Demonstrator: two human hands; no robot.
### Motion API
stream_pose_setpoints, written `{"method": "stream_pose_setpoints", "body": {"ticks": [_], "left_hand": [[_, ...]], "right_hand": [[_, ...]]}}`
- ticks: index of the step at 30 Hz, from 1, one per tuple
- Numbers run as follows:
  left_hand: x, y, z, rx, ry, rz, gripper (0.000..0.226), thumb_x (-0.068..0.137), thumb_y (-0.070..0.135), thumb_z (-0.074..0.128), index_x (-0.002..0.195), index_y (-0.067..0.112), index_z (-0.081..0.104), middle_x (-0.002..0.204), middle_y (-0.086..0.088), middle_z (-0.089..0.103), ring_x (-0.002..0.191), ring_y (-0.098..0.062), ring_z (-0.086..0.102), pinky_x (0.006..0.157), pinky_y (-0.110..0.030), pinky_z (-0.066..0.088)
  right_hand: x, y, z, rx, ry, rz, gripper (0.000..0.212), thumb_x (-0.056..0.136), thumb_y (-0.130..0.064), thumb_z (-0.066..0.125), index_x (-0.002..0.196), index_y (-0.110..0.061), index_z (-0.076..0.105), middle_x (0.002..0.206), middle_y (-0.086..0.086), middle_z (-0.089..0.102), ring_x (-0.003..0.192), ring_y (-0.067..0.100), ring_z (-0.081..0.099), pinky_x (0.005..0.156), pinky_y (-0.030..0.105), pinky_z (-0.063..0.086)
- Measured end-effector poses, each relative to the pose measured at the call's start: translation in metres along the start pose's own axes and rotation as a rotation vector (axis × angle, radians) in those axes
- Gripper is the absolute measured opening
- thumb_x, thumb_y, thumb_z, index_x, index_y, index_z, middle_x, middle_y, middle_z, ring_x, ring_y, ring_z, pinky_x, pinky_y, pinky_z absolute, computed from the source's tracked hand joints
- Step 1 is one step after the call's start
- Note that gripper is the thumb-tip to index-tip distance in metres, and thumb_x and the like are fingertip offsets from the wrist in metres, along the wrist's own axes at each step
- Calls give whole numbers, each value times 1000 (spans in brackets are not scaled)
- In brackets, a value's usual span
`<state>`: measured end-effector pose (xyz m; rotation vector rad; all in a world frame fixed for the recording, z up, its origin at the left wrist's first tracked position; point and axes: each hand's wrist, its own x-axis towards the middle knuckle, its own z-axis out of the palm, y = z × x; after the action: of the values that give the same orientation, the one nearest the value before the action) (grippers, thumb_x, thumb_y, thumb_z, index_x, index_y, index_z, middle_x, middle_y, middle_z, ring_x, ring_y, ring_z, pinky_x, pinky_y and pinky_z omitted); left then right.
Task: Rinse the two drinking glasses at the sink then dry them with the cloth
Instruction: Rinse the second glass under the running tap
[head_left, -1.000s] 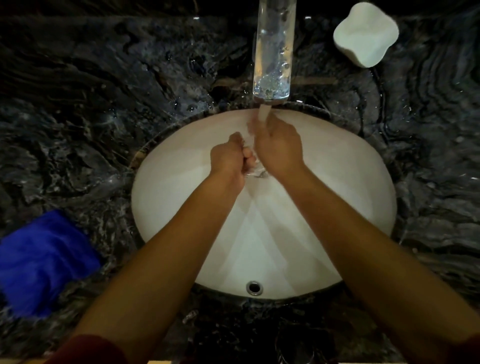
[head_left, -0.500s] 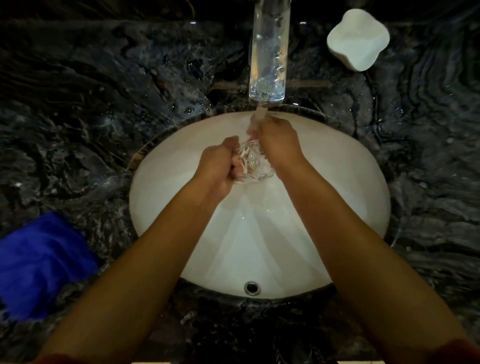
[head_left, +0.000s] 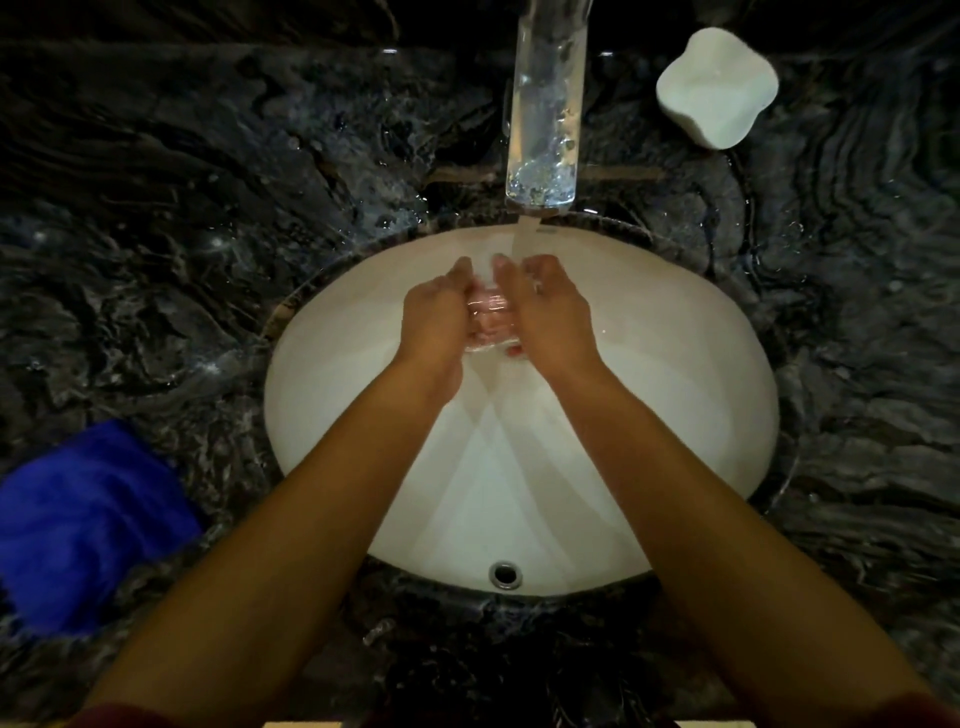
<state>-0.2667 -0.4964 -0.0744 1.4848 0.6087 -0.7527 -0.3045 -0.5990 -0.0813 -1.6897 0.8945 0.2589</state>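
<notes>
A clear drinking glass (head_left: 490, 317) sits between my two hands over the white oval sink (head_left: 675, 415), just under the running water. My left hand (head_left: 435, 312) wraps its left side and my right hand (head_left: 551, 306) wraps its right side, both gripping it. Water falls from the shiny tap (head_left: 545, 119) onto my right hand's fingers and the glass. A blue cloth (head_left: 88, 525) lies crumpled on the dark counter at the left. A second glass is not visible.
A dark marble counter (head_left: 208, 208) surrounds the sink and is wet near the tap. A white lobed soap dish (head_left: 717, 85) stands at the back right. The overflow hole (head_left: 505, 573) is on the sink's near wall.
The glass has turned between my hands, and both hands have closed in tighter around it. They stay under the stream.
</notes>
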Motion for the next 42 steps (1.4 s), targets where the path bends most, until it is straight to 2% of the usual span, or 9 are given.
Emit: {"method": "stream_pose_setpoints", "body": {"ticks": [9,14,18,21,24,27,33,37,42], "left_hand": [[8,3,3,540,-30,701,18,90,18,70,105,26,64,91,13,69,85,-6,63,76,-18,48],[13,7,2,724,-109,633,28,86,18,79,109,16,65,95,4,58,77,1,53,68,-9,42],[17,13,0,719,-275,314,30,81,28,82,93,20,56,88,-2,63,76,-18,61,68,-31,49],[17,18,1,778,-412,262,23,89,5,68,108,16,70,97,-1,71,80,-17,67,69,-32,57],[23,19,4,655,-284,317,20,92,6,65,109,7,75,100,-10,76,77,-20,74,71,-40,62],[28,12,11,702,-134,363,21,97,14,64,115,12,75,110,-14,77,84,-32,76,71,-43,64],[21,-6,14,757,186,556,11,87,14,67,89,24,72,79,6,69,74,-18,67,64,-28,53],[13,-16,19,312,75,394,22,94,3,57,106,14,73,87,-7,75,58,-15,66,49,-25,48],[-6,-25,19,459,-32,397,50,105,6,47,154,18,43,119,-6,65,78,-5,68,58,-22,58]], "right_hand": [[22,28,-26,777,-244,353,46,94,-40,53,125,-9,67,98,12,72,70,28,69,57,32,53],[20,28,-35,678,-449,330,49,98,-48,46,110,-10,74,92,16,74,63,29,66,48,27,42],[19,25,-45,522,-485,338,55,98,-55,45,118,-11,70,95,21,76,70,37,72,40,22,34],[22,15,-47,238,-330,255,61,98,-64,46,116,-12,72,94,21,78,73,43,75,42,27,43],[25,6,-40,-118,-77,124,67,93,-73,44,98,-14,75,87,17,78,66,35,76,58,41,62],[13,-4,-33,-86,-6,87,77,78,-82,50,119,-18,65,107,7,74,81,28,75,70,48,65],[-12,-1,-23,-58,-11,-125,70,79,-54,80,131,-22,45,108,-10,64,98,13,68,83,39,62],[-15,11,-19,-55,166,-363,53,82,-27,65,132,-25,51,119,-3,67,102,13,67,88,33,57],[-9,27,-24,-153,272,-353,56,91,-1,51,144,-17,56,127,4,71,101,9,65,91,22,55]]}}
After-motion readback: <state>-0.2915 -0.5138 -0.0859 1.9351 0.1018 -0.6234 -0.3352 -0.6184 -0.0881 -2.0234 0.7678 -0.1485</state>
